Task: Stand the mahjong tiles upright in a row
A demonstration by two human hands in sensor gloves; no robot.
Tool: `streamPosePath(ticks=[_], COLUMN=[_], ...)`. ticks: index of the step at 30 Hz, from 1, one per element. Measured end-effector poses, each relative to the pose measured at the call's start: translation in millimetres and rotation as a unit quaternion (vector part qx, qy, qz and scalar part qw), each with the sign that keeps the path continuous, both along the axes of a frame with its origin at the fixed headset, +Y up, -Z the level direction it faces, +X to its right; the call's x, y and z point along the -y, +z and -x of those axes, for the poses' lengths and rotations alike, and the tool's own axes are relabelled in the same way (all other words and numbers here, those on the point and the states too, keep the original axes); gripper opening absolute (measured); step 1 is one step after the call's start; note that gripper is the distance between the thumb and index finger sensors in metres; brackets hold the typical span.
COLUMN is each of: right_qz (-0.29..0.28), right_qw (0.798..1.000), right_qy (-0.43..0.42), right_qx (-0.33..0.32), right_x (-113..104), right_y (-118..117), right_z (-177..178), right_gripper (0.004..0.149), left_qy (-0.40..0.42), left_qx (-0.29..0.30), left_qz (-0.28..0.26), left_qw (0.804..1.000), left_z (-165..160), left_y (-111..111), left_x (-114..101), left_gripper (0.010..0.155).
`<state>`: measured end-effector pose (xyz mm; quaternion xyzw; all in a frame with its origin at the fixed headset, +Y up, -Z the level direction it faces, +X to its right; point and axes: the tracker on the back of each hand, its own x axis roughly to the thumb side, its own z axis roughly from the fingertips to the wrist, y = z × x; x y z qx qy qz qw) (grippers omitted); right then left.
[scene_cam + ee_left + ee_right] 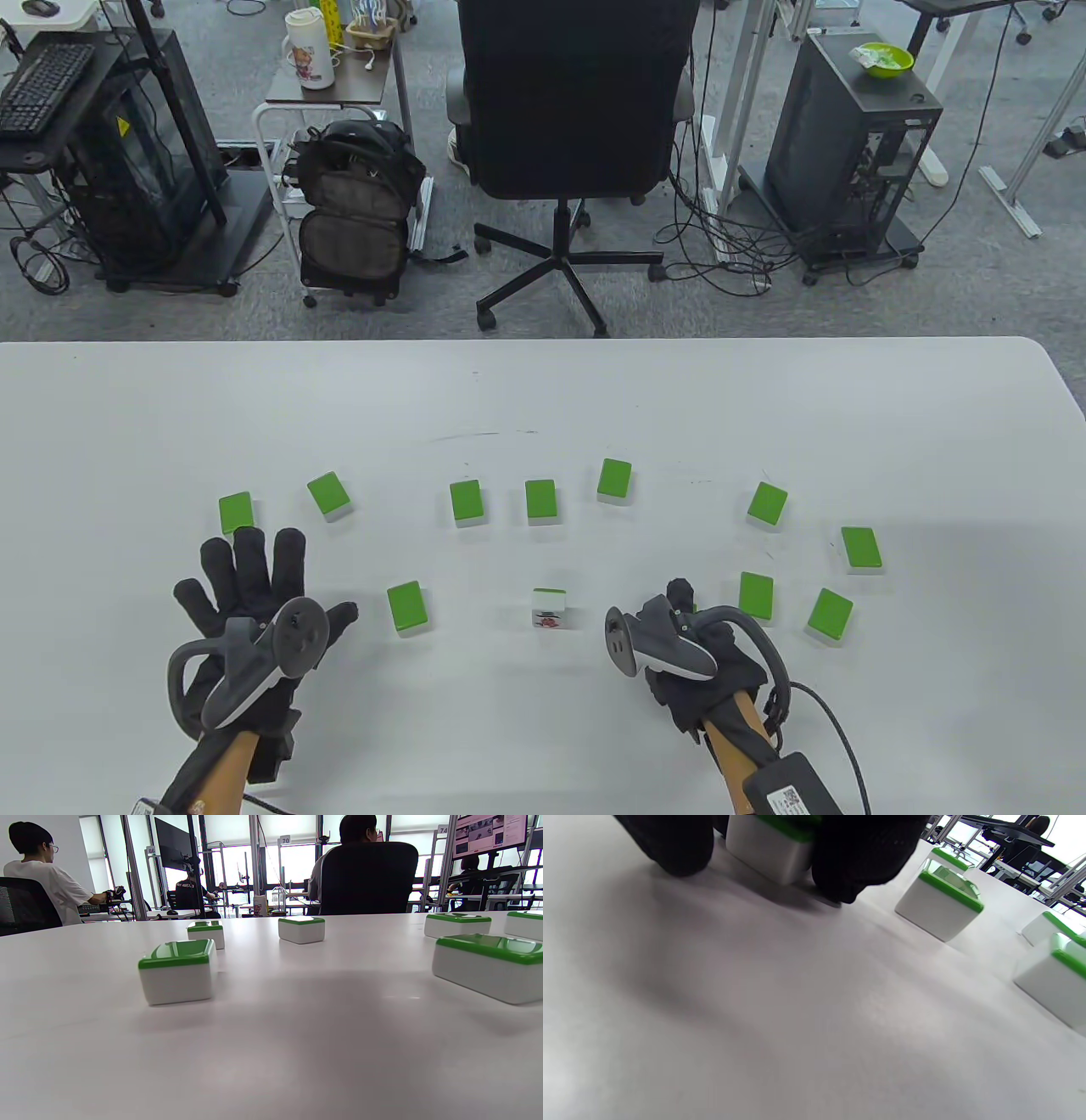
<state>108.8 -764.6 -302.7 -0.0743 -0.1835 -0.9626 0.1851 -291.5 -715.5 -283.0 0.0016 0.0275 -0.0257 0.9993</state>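
So there's one tile standing upright mid-bench, printed face toward the camera. The rest lie flat, green backs up, in a loose arc. The right hand is down on a flat tile just right of the standing one, gloved fingers curled on either side of it and touching its sides; it's still on the bench. The left hand sits on the left with fingers spread wide, holding nothing, near another flat tile.

One upright mahjong tile between spread left hand and right hand, flat green-backed tiles around.
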Motion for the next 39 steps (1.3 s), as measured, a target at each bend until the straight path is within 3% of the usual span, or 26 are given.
streamPosePath(ticks=[13, 28, 39], right_qz=[-0.094, -0.063, -0.012], right_qw=[0.996, 0.989, 0.991], right_qy=[-0.013, -0.133, -0.126], right_qx=[-0.006, -0.017, -0.041], right_x=[-6.2, -30.7, -35.9], right_y=[-1.3, -7.4, -34.1], right_z=[-1.3, 14.5, 55.6], right_gripper=[0.053, 0.059, 0.071], left_qy=[0.002, 0.005, 0.008], left_qx=[-0.001, -0.002, -0.007], left_qz=[0.001, -0.004, -0.001], left_qw=[1.0, 1.0, 1.0], left_z=[0.0, 0.4, 2.4], left_y=[0.0, 0.6, 0.0], left_x=[-0.3, -0.3, 0.7], left_gripper=[0.101, 0.1, 0.1])
